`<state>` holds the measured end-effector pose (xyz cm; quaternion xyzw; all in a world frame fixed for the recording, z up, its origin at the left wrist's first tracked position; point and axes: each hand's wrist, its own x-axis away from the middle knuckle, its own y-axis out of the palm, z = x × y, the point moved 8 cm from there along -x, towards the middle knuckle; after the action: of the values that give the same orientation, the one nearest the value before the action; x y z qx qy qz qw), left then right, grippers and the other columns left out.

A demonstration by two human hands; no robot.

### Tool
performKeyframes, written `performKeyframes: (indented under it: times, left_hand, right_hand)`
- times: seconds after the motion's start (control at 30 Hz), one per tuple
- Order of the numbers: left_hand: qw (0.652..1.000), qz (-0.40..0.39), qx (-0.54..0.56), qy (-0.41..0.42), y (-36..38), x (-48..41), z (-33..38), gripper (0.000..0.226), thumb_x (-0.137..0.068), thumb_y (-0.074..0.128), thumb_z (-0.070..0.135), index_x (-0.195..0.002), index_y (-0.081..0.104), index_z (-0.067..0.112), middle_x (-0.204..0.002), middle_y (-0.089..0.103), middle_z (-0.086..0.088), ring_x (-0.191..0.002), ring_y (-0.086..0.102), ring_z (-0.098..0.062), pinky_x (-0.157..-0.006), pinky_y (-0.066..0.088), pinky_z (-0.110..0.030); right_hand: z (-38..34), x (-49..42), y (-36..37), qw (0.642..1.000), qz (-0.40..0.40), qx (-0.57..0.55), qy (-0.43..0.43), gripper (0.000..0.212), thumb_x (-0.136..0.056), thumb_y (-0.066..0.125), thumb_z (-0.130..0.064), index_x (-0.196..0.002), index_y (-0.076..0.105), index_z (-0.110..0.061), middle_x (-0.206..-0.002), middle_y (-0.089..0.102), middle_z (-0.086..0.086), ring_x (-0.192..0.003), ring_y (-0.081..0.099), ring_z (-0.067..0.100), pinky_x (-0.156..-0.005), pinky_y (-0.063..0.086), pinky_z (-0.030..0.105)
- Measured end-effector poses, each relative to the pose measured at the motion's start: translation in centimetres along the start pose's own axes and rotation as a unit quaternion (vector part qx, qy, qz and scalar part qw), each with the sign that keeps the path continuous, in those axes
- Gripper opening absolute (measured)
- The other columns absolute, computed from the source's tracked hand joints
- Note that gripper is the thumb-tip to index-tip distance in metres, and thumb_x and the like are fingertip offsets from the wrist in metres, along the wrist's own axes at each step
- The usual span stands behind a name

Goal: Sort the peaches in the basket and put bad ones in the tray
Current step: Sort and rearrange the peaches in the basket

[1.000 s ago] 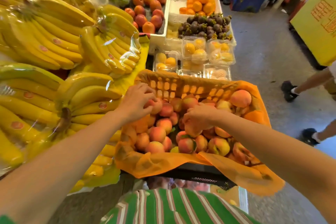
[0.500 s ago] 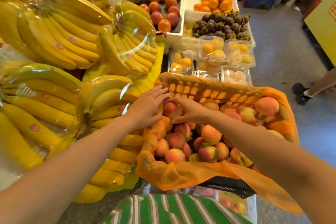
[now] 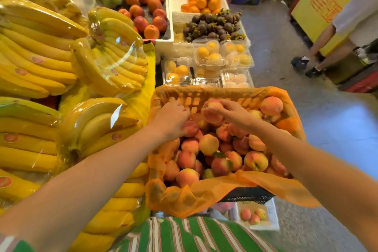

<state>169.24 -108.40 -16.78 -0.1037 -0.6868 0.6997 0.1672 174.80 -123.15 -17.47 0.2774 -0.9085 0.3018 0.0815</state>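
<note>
**Peach held up over the basket's far side**

The basket (image 3: 185, 98), lined with a thin orange bag (image 3: 245, 188), was heaped with peaches (image 3: 208, 143) in pink and yellow. Above its far wall the right hand (image 3: 232, 111) held one peach (image 3: 212, 113) clear of the heap, with the fingers curled over the top of the fruit and the thumb beneath it. The left hand (image 3: 169, 118) reached in at the basket's far left corner, its fingers bent downward against the liner and a reddish peach (image 3: 190, 128) showing just under the palm. Whether that hand gripped the fruit or only rested on it could not be told.

Below the basket's near right corner lay a white tray (image 3: 274, 219) with a few peaches in it. To the left of the basket were wrapped bunches of bananas (image 3: 41, 47). Beyond its far wall stood clear boxes (image 3: 206, 57) of yellow fruit, and farther back lay dark mangosteens (image 3: 212, 24).
</note>
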Motion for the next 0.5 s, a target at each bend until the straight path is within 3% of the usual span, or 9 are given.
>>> performKeyframes:
  times: [0.13, 0.23, 0.27, 0.33, 0.43, 0.5]
  left_hand:
    - [0.994, -0.104, -0.013, -0.009, 3.6, -2.3, 1.8, 0.043, -0.084, 0.057, 0.039, -0.121, 0.055, 0.016, -0.12, 0.054, -0.013, -0.11, 0.05, -0.032, -0.087, 0.046, -0.041]
    - [0.99, -0.136, -0.028, -0.015, 5.4, -3.1, 2.0, 0.041, -0.084, 0.06, 0.037, -0.118, 0.055, 0.015, -0.123, 0.054, -0.014, -0.117, 0.046, -0.033, -0.092, 0.041, -0.038]
    - [0.99, -0.136, -0.038, -0.012, 5.6, -3.3, 2.0, 0.042, -0.084, 0.062, 0.039, -0.118, 0.055, 0.015, -0.123, 0.055, -0.014, -0.117, 0.046, -0.033, -0.094, 0.04, -0.038]
    - [0.989, -0.137, -0.05, -0.012, 6.2, -3.6, 2.0, 0.046, -0.083, 0.063, 0.042, -0.119, 0.053, 0.016, -0.122, 0.057, -0.012, -0.115, 0.05, -0.032, -0.095, 0.041, -0.039]
    - [0.988, -0.151, -0.035, -0.025, 6.9, -3.9, 1.7, 0.051, -0.084, 0.065, 0.041, -0.124, 0.046, 0.015, -0.122, 0.057, -0.011, -0.114, 0.054, -0.03, -0.088, 0.045, -0.037]
    - [0.987, -0.159, -0.018, -0.027, 6.8, -4.1, 1.7, 0.055, -0.083, 0.066, 0.04, -0.126, 0.042, 0.014, -0.122, 0.056, -0.011, -0.113, 0.055, -0.03, -0.087, 0.047, -0.038]
  right_hand:
    - [0.7, 3.1, -1.4, 0.997, -0.01, -0.055, 0.046, 0.024, -0.099, 0.05, -0.031, -0.111, 0.063, -0.016, -0.108, 0.064, -0.006, -0.098, 0.059, 0.006, -0.082, 0.047, 0.014]
    - [1.6, 5.2, -2.0, 0.994, -0.023, -0.074, 0.082, 0.037, -0.099, 0.047, -0.034, -0.122, 0.061, -0.009, -0.127, 0.062, 0.002, -0.115, 0.058, 0.014, -0.089, 0.047, 0.017]
    - [2.1, 5.7, -2.2, 0.992, -0.027, -0.079, 0.09, 0.039, -0.099, 0.047, -0.034, -0.127, 0.059, -0.009, -0.13, 0.06, -0.001, -0.116, 0.056, 0.009, -0.089, 0.046, 0.011]
    - [2.6, 6.7, -2.4, 0.989, -0.039, -0.103, 0.099, 0.04, -0.101, 0.044, -0.033, -0.134, 0.054, -0.013, -0.124, 0.055, -0.014, -0.103, 0.053, -0.009, -0.079, 0.04, -0.004]
    - [3.2, 7.6, -2.8, 0.985, -0.042, -0.128, 0.111, 0.037, -0.102, 0.042, -0.032, -0.135, 0.051, -0.018, -0.109, 0.051, -0.025, -0.083, 0.049, -0.026, -0.067, 0.035, -0.009]
    - [3.2, 8.0, -2.9, 0.983, -0.046, -0.132, 0.116, 0.032, -0.102, 0.041, -0.032, -0.132, 0.051, -0.023, -0.103, 0.048, -0.032, -0.086, 0.05, -0.025, -0.066, 0.035, -0.009]
